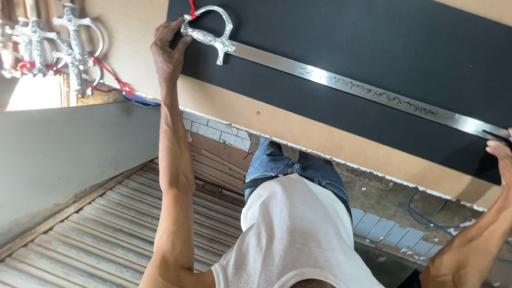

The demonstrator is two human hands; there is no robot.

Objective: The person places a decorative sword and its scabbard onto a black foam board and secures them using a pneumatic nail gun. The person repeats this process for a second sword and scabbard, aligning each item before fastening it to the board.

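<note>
Reaching out — both hands (169, 50) steadying sword (341, 82).

A white top (288, 234), plain and soft, cut off at the shoulders, with a few creases, in the lower middle of the frame. Blue jeans (282, 162) just above it in the picture, a bit faded, with folds in the cloth. A thin black belt (256, 183) right where top and jeans meet. Bare left arm (173, 160), long and lean, up the left side of the frame. Bare left hand (168, 50) at the upper left. Bare right arm (469, 250) in the lower right corner. Right hand (501, 154) at the right edge, only partly in the frame.
</note>
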